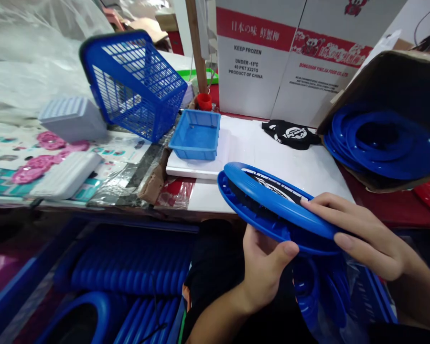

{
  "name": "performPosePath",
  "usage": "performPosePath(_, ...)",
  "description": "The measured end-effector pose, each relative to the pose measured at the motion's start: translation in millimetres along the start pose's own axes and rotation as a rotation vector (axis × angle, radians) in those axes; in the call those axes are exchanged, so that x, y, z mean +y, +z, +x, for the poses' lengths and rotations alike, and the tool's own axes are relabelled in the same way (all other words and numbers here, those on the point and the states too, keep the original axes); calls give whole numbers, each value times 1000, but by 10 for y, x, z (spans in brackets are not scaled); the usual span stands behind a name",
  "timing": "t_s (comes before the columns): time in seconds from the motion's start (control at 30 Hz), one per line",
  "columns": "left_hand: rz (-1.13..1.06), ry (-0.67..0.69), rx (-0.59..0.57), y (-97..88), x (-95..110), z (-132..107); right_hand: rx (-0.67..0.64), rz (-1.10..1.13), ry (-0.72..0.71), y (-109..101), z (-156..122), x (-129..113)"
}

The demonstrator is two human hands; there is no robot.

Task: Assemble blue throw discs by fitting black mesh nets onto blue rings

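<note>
Two round blue plastic rings are held tilted, one over the other, above the table's front edge. My left hand (263,270) grips the lower blue ring (245,217) from below, its thumb on the near rim. On the upper blue ring (272,200), my right hand (367,231) is closed at the right edge. A gap shows between the rings along the near side. Black cloth with a white print (268,184) lies within them. More printed black cloth pieces (290,134) lie on the white board (243,150) beyond. The far rim's underside is hidden.
A carton of blue rings (383,141) stands at right. A light-blue tray (195,134) and a tilted blue basket (136,86) are at left. White cartons (258,57) stand behind. Below the table are stacked blue rings (129,270). Pink pieces (39,165) lie far left.
</note>
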State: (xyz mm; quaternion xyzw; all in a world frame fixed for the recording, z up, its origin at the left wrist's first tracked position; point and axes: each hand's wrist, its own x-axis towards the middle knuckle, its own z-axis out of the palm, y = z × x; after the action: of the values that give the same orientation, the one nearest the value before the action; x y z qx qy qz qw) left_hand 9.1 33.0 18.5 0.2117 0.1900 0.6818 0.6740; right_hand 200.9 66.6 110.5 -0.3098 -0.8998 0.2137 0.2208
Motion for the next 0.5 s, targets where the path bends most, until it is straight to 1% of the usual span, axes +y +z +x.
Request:
performPosePath(0.13, -8, -1, -10, -26, 50, -21, 2, 20, -45, 8, -79, 63)
performPosePath(0.23, -2, -53, -23, -51, 67, -60, -29, 35, -71, 60, -154, 67)
performPosePath(0.33, -16, -92, -32, -64, 69, -100, -25, 21, -39, 98, -225, 49)
performPosePath(0.5, -21, -84, -53, -87, 105, -113, 18, 12, -6, 91, -319, 9)
